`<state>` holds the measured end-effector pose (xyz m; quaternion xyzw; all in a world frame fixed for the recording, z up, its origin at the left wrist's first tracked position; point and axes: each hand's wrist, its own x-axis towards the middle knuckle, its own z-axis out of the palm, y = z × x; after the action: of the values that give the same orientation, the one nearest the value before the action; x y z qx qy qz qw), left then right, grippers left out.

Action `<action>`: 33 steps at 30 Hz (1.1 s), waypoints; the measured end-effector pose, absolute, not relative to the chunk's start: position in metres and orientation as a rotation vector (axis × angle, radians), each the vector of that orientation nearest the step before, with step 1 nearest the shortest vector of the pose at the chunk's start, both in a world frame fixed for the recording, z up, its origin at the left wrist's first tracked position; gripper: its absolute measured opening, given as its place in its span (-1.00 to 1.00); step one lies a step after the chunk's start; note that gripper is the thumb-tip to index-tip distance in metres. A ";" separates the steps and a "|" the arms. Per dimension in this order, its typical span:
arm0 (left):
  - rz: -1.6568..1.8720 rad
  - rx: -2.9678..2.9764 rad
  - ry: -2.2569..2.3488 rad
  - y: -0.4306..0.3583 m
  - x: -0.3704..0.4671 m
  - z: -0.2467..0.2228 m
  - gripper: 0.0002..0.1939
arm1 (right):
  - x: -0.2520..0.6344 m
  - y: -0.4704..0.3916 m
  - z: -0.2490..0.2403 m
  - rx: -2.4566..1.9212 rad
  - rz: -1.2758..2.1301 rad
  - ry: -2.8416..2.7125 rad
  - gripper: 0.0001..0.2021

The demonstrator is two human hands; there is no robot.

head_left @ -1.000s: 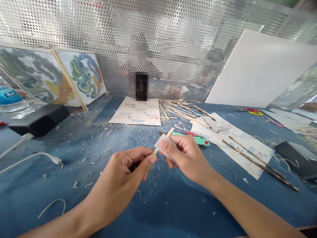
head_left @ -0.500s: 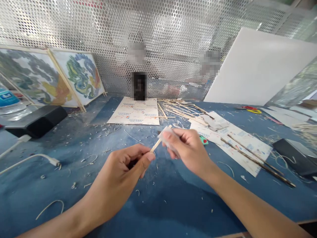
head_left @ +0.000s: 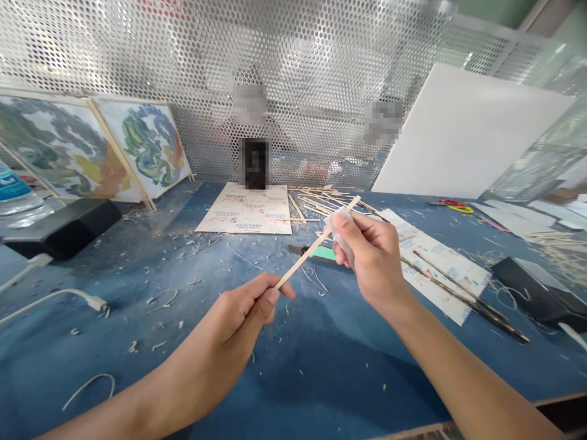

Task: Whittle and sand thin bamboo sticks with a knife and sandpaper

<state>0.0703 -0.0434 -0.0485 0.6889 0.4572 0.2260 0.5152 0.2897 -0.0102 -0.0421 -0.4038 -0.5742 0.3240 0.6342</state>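
One stick [head_left: 300, 263] you're apparently sanding is needing even pressure next, left hand [head_left: 243, 318] clamping its seven-o'clock end, right hand [head_left: 373, 260] pinching a pale sheet [head_left: 346, 247] toward one.

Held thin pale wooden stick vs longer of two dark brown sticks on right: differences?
The pale stick is plain cream; the longer dark stick is blackish brown. The pale stick is in the left hand; the dark stick lies partly on a white printed sheet. Both are slender.
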 end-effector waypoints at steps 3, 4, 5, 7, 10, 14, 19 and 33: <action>0.534 1.679 1.079 -0.043 0.070 -0.047 -0.65 | 0.287 -0.011 -0.045 -0.951 0.823 -1.336 -0.63; 0.549 1.692 1.068 -0.043 0.069 -0.047 -0.65 | 0.283 -0.013 -0.047 -0.967 0.885 -1.389 -0.62; 0.570 1.708 1.055 -0.042 0.068 -0.048 -0.65 | 0.278 -0.016 -0.049 -0.981 0.963 -1.468 -0.62; 0.632 1.738 1.033 -0.040 0.067 -0.052 -0.66 | 0.271 -0.022 -0.054 -0.998 1.109 -1.644 -0.60; 0.674 1.750 1.029 -0.038 0.066 -0.057 -0.66 | 0.269 -0.022 -0.056 -1.027 1.134 -1.726 -0.57; 0.664 1.734 1.060 -0.038 0.066 -0.057 -0.65 | 0.281 -0.011 -0.051 -1.014 0.878 -1.474 -0.57; 0.640 1.774 1.034 -0.040 0.067 -0.054 -0.64 | 0.274 -0.019 -0.053 -1.013 1.015 -1.633 -0.57; 0.651 1.799 1.027 -0.039 0.067 -0.058 -0.64 | 0.267 -0.019 -0.060 -1.036 1.098 -1.769 -0.55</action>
<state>0.0667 -0.0391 -0.0581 0.7328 0.4185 0.2654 0.4663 0.2669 -0.0193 -0.0603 -0.4088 -0.6983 0.4335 0.3966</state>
